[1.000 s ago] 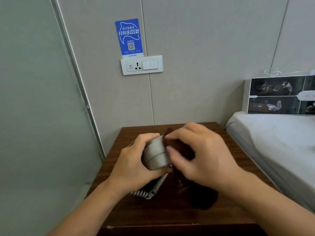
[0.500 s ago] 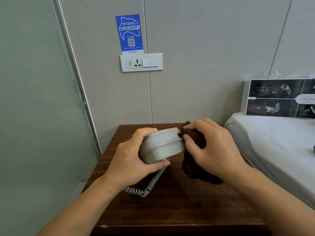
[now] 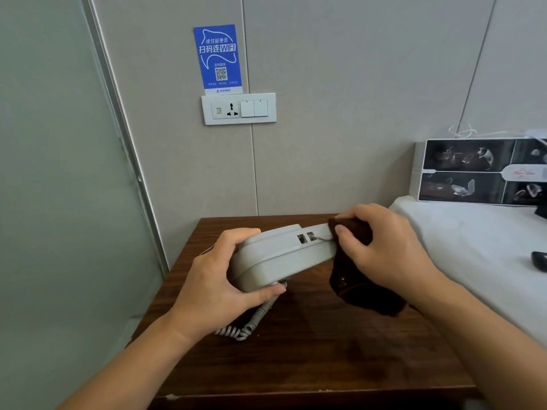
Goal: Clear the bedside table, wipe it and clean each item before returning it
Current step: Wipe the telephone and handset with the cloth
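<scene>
1. The left hand point(image 3: 219, 279) grips the near left end of a grey telephone base point(image 3: 281, 255), fingers curled over its top and the thumb pressed against its lower edge.
2. The right hand point(image 3: 384, 250) clutches a dark brown cloth point(image 3: 361, 285), fingers curled around it and pressing it to the right end of the telephone base.
3. The telephone base is held above the bedside table point(image 3: 310, 359), over its back half, tilted so that its rear side with two small rectangular sockets faces the camera.
4. Most of the cloth hangs below the right hand, its lower part resting on the tabletop near the right edge.
5. A grey coiled cord point(image 3: 251, 324) drops from under the telephone base and lies curled on the wooden top, toward the left edge.
6. To the right of the table is a bed with a white sheet point(image 3: 473, 250); a dark printed box point(image 3: 473, 170) stands at its head against the wall.
7. A small black object point(image 3: 539, 260) lies on the sheet at the right edge of view; what it is cannot be told.
8. On the wall above the table are a white socket and switch plate point(image 3: 238, 108) and, directly above it, a blue WiFi sign point(image 3: 217, 57) with a QR code.
9. A frosted glass panel point(image 3: 59, 202) fills the left side.
</scene>
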### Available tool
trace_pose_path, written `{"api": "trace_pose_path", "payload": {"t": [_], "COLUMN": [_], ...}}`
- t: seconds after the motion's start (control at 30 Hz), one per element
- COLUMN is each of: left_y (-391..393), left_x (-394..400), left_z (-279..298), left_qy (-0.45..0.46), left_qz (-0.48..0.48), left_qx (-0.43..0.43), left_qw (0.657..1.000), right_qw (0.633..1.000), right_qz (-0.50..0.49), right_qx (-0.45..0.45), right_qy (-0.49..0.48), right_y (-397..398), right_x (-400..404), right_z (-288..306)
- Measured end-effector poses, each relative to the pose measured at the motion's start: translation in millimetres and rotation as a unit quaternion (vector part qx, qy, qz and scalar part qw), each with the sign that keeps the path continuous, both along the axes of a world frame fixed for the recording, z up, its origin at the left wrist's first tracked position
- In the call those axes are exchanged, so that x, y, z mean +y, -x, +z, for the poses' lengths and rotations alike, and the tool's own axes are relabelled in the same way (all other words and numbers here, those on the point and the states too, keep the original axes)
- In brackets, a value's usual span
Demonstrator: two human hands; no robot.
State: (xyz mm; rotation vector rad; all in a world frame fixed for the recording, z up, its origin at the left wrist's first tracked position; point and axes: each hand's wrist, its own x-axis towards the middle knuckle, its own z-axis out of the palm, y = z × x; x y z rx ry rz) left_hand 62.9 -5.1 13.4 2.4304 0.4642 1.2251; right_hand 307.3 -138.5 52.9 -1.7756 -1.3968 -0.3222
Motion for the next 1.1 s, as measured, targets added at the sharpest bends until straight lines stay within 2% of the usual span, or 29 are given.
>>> {"api": "trace_pose_path", "payload": {"t": [0.17,0.23,0.33,0.4,0.47,0.57,0.73,0.87,1.0,1.1], "left_y": [0.4,0.8,1.5,2.3,3.5,3.3,6.2,14.5,22.4,17.7], "left_x": [-1.4,-1.9,0.8,2.1,2.4,0.9,2.4,9.3,4.8,-1.1], "left_z": [0.1,-1.4,-3.1,-3.9,-4.7,-4.1,5.4,20.5,39.4,46.1], "left_qy": [-0.005,-0.009,-0.011,0.008,0.027,0.054,0.072,-0.030,-0.165,-0.193], "left_qz": [-0.002,-0.002,0.004,-0.005,-0.025,-0.054,-0.051,0.059,0.132,0.144], "left_qx": [-0.012,-0.005,0.013,-0.003,-0.030,-0.027,-0.017,0.045,0.155,0.187], "left_qw": [1.000,1.000,1.000,1.000,0.999,0.997,0.996,0.997,0.965,0.952], "right_qw": [0.986,0.986,0.999,0.999,0.994,0.975,0.960,0.957,0.958,0.954], "right_qz": [0.142,0.146,0.034,-0.027,-0.008,0.073,0.127,0.138,0.147,0.165], "right_qx": [-0.076,-0.072,-0.038,0.010,0.098,0.205,0.247,0.249,0.235,0.233], "right_qy": [-0.051,-0.048,-0.012,0.027,0.048,0.051,-0.028,-0.051,-0.075,-0.092], "right_y": [39.7,33.4,1.9,-16.3,-24.9,-22.0,-10.0,-1.6,11.1,22.2], "right_x": [-7.8,-4.5,2.4,4.6,6.3,9.7,8.4,9.8,11.9,12.4], "right_z": [0.0,-0.9,-3.6,-10.9,-19.2,-24.7,-21.2,-22.2,-25.3,-26.5]}}
